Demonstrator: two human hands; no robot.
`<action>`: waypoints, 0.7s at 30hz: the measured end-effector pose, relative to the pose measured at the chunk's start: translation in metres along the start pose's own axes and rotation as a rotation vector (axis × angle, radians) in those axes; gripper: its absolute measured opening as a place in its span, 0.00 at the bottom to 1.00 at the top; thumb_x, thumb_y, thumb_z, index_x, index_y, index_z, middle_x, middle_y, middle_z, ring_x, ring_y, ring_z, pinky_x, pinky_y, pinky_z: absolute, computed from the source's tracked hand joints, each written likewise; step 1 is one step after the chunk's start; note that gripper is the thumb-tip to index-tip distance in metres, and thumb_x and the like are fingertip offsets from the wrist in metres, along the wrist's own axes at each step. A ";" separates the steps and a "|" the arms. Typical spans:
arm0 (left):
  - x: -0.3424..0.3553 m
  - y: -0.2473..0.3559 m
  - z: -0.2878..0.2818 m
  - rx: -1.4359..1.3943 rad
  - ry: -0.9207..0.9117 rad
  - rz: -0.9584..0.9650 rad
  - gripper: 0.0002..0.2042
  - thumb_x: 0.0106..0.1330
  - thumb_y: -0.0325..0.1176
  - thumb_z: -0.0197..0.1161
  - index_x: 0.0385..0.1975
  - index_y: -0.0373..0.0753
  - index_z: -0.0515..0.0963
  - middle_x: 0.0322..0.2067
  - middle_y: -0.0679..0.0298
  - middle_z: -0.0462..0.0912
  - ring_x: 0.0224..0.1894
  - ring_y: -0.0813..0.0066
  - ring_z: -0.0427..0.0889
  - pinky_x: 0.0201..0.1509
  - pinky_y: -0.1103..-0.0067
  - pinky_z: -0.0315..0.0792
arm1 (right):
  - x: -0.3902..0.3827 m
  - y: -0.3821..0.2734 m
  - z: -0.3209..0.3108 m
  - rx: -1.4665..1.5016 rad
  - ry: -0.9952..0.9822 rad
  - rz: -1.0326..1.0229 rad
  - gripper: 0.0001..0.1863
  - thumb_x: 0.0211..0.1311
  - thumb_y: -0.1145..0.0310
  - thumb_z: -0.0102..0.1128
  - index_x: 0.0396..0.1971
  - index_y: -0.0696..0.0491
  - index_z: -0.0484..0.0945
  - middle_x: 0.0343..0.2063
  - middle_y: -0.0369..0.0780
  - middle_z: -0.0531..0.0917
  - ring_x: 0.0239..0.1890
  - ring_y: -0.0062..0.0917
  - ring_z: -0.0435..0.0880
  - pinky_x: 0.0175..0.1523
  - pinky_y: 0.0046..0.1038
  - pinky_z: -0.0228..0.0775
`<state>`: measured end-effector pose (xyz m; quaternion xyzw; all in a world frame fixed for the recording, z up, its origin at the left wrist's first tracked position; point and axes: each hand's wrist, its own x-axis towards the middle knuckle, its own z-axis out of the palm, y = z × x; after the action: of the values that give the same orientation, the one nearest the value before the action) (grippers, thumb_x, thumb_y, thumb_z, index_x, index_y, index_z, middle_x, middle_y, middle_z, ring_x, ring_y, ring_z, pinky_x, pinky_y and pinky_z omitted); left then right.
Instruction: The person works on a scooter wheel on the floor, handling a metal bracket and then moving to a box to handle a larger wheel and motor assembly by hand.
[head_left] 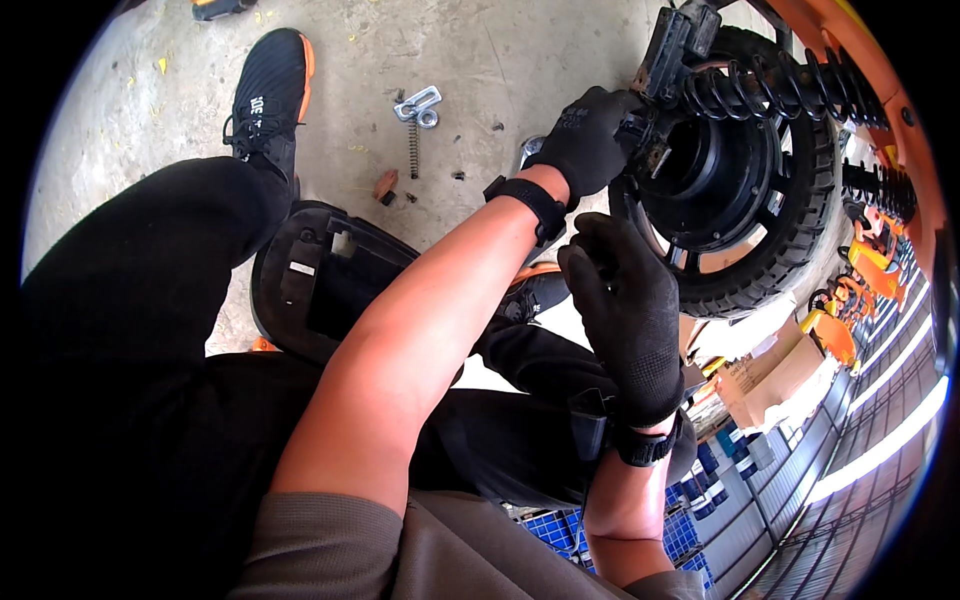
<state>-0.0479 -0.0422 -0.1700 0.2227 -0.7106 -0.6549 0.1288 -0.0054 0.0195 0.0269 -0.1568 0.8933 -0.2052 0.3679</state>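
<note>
My left hand, in a black glove, reaches to the wheel hub. Its fingers are closed round a black metal bracket beside the wheel; the fingertips are partly hidden. The bracket's lower end looks worn down to bare metal. My right hand, gloved too, is raised below the wheel with its fingers loosely curled and apart, nothing visible in them. The wheel has a knobbly black tyre and a dark hub. A black coil-spring shock absorber runs across its upper side to an orange frame.
On the concrete floor lie a silver slotted plate, a thin coil spring and a small brownish piece. A black plastic cover sits between my legs. Cardboard boxes and orange vehicles stand off to the right.
</note>
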 end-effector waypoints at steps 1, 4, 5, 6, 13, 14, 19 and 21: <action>0.001 0.001 -0.001 0.002 -0.013 0.005 0.20 0.57 0.30 0.67 0.52 0.43 0.77 0.44 0.53 0.79 0.48 0.53 0.80 0.56 0.67 0.73 | 0.000 -0.001 0.000 0.006 -0.002 0.009 0.17 0.62 0.69 0.65 0.49 0.61 0.78 0.38 0.50 0.85 0.40 0.36 0.87 0.45 0.33 0.79; 0.002 0.003 -0.003 0.001 -0.026 0.028 0.20 0.57 0.29 0.66 0.51 0.42 0.77 0.45 0.52 0.79 0.50 0.50 0.79 0.56 0.65 0.73 | 0.000 -0.001 0.000 -0.010 -0.012 0.011 0.17 0.62 0.69 0.65 0.49 0.60 0.78 0.38 0.50 0.85 0.40 0.36 0.87 0.46 0.33 0.79; 0.002 0.002 -0.003 -0.001 -0.027 0.037 0.19 0.57 0.29 0.66 0.51 0.42 0.77 0.46 0.52 0.79 0.50 0.49 0.79 0.57 0.65 0.73 | 0.001 -0.002 0.000 -0.006 -0.010 0.007 0.17 0.62 0.69 0.65 0.49 0.60 0.78 0.38 0.50 0.85 0.40 0.36 0.87 0.46 0.33 0.79; 0.002 0.002 -0.003 0.005 -0.031 0.041 0.19 0.57 0.29 0.66 0.51 0.42 0.77 0.46 0.51 0.80 0.50 0.50 0.79 0.56 0.65 0.73 | 0.000 -0.002 0.000 0.000 -0.006 0.004 0.17 0.62 0.69 0.65 0.49 0.60 0.78 0.38 0.50 0.85 0.40 0.36 0.87 0.46 0.33 0.79; 0.005 0.001 -0.004 -0.079 -0.068 0.035 0.19 0.59 0.31 0.67 0.52 0.40 0.76 0.43 0.51 0.85 0.48 0.53 0.83 0.53 0.67 0.76 | 0.000 0.001 -0.001 0.015 -0.008 0.004 0.17 0.61 0.70 0.65 0.48 0.61 0.77 0.37 0.50 0.85 0.39 0.36 0.87 0.44 0.33 0.79; 0.005 0.001 -0.004 -0.080 -0.070 0.029 0.19 0.59 0.31 0.67 0.52 0.40 0.76 0.43 0.52 0.85 0.47 0.54 0.84 0.52 0.67 0.76 | -0.001 0.001 -0.001 0.013 -0.005 -0.004 0.17 0.61 0.70 0.65 0.48 0.61 0.77 0.37 0.50 0.84 0.39 0.36 0.87 0.44 0.33 0.79; 0.010 0.007 -0.013 -0.061 -0.171 -0.068 0.19 0.61 0.32 0.66 0.53 0.41 0.76 0.43 0.52 0.85 0.46 0.55 0.85 0.51 0.69 0.77 | -0.002 0.001 -0.002 0.012 0.005 -0.042 0.17 0.61 0.70 0.65 0.48 0.60 0.77 0.37 0.50 0.84 0.38 0.36 0.87 0.44 0.33 0.78; 0.010 0.008 -0.015 -0.059 -0.192 -0.092 0.20 0.61 0.33 0.66 0.54 0.41 0.76 0.42 0.53 0.86 0.45 0.55 0.85 0.50 0.69 0.77 | -0.002 0.001 -0.003 0.015 0.005 -0.038 0.17 0.61 0.70 0.65 0.48 0.60 0.77 0.37 0.50 0.84 0.38 0.36 0.87 0.44 0.32 0.78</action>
<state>-0.0505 -0.0600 -0.1616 0.1874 -0.6893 -0.6989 0.0364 -0.0062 0.0222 0.0291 -0.1703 0.8894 -0.2192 0.3631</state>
